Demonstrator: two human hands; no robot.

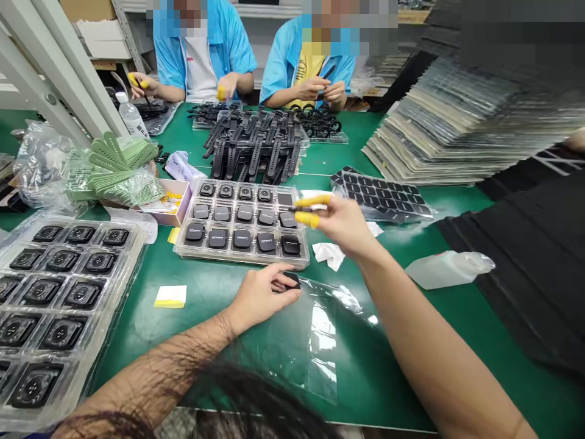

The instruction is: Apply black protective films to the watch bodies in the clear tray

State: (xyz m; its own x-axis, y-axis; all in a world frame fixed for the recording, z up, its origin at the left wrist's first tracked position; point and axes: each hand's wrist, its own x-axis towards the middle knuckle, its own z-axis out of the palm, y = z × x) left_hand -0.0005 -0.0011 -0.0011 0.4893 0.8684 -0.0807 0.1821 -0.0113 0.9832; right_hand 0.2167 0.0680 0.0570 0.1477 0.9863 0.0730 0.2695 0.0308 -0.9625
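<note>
Left grip (260, 296): fingers and thumb closed on small black piece (292, 280), at their tips; long axis unclear. Right grip (340, 222) lies beyond, rightward, at blister tray (237, 256)'s right end; cannot tell whether its fingertips pinch anything.

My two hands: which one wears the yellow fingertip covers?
Your right hand, by the clear plastic tray of square black pieces: yellow covers show on its thumb and a finger. Your left hand, at a small black piece, shows none.
</note>
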